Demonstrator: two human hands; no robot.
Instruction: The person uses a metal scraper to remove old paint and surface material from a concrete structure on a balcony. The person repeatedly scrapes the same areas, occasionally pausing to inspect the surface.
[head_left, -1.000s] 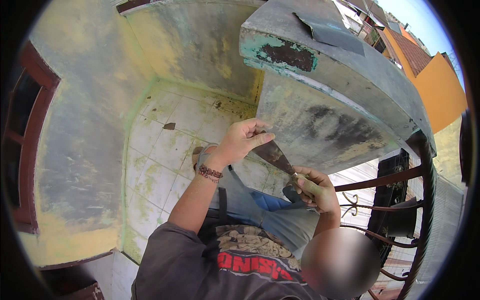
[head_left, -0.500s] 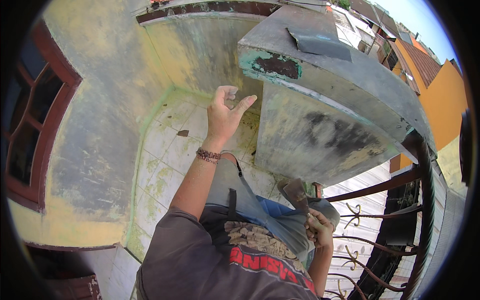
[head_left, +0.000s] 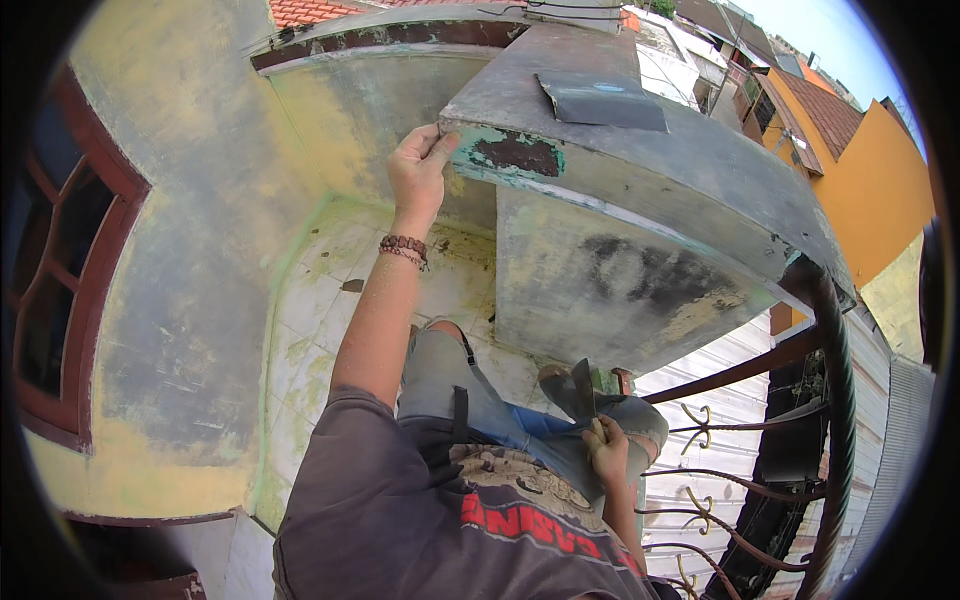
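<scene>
My left hand [head_left: 418, 172] reaches forward and grips the near left corner of a grey concrete ledge [head_left: 640, 172], thumb on the front face and fingers curled at the side edge. Close to that thumb, peeling turquoise paint surrounds a dark brown bare patch [head_left: 517, 154]. Down by my knee, my right hand [head_left: 608, 455] is closed round the handle of a putty knife [head_left: 582, 390], its broad dark blade pointing up and away from me. A dark sheet [head_left: 605, 103], possibly sandpaper, lies on top of the ledge.
A dark metal railing [head_left: 832, 400] with curled bars stands at the right, above white corrugated roofing [head_left: 700, 390]. On the left is a patchy yellow-grey wall [head_left: 190, 260] with a red-brown framed window [head_left: 70, 250]. Pale floor tiles [head_left: 320, 280] carry greenish stains and a brown flake.
My left hand has moved forward and a little left, from open in the air onto the ledge corner. The putty knife has shifted slightly left and its blade has turned.
</scene>
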